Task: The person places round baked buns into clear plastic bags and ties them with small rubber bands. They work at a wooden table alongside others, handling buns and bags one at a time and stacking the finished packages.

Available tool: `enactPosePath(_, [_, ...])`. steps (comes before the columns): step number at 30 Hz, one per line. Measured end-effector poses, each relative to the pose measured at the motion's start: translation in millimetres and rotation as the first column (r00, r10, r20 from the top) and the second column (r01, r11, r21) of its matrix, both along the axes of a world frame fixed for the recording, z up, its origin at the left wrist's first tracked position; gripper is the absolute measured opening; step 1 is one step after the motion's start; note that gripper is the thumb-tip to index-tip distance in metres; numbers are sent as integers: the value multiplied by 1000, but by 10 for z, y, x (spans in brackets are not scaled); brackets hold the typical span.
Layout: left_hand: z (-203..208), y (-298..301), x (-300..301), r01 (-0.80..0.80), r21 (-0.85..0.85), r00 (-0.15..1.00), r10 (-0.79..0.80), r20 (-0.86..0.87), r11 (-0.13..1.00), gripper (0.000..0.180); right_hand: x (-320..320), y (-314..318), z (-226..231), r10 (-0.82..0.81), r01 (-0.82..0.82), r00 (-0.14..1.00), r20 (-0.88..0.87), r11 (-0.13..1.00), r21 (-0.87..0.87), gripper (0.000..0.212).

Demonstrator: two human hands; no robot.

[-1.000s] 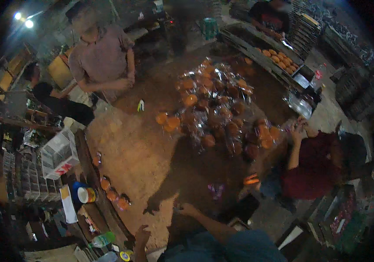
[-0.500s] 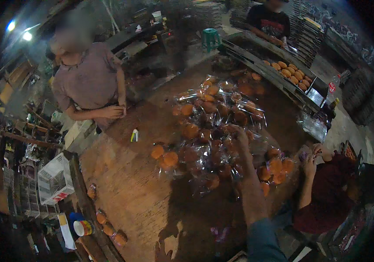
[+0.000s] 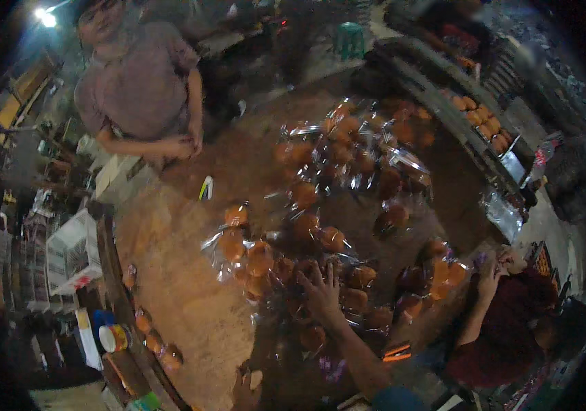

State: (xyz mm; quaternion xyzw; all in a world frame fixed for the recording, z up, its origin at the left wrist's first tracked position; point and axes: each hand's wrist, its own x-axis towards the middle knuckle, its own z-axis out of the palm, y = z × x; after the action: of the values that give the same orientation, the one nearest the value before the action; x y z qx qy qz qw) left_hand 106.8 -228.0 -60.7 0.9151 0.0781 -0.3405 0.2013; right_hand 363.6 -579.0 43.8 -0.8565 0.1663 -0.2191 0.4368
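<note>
My right hand [image 3: 321, 293] reaches in from the lower right, palm down. Its fingers are spread on a cluster of round brown buns [image 3: 260, 258] in clear plastic bags, and nothing is gripped. More bagged buns [image 3: 344, 127] lie heaped across the far middle of the wooden table [image 3: 190, 274]. At the lower edge my left hand [image 3: 245, 392] is only partly in the picture. Its visible fingers look apart, with nothing seen in them, over the table near a pale patch. A small orange and black object [image 3: 397, 353] lies beside my right forearm.
A stapler-like white, yellow-green and black tool [image 3: 206, 188] lies at far left. Several buns [image 3: 154, 341] line the left edge, near a white crate [image 3: 72, 250]. A person [image 3: 145, 89] stands opposite; another [image 3: 502, 322], at right, handles plastic. A bun trough [image 3: 437, 85] stands far right.
My right hand has come back toward me and left, from the middle of the heap. Bagged buns have shifted nearer and left, opening a gap in the heap. The view has tilted slightly.
</note>
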Motion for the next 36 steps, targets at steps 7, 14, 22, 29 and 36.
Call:
enactPosePath(7, [1,328,-96,30,-18,984,-33,-176,999,86,311,-173,-83,-23,22,1000,-13,997,-76,26])
enactPosePath(14, [-194,547,116,-219,-149,975,223,9,964,51,345,-215,-191,12,-22,993,-113,996,-86,28])
enactPosePath(22, [206,93,1714,-364,-272,581,445,681,891,50,-1571,425,-507,267,-247,930,-252,963,108,31])
enactPosePath(29, [-96,-762,3019,-60,-316,586,290,757,947,43,-3290,1007,-834,368,-162,689,-624,918,363,34])
enactPosePath(36, [-42,-511,2618,-41,-461,583,396,710,887,43,-3933,1226,-730,467,-136,514,-720,873,468,37])
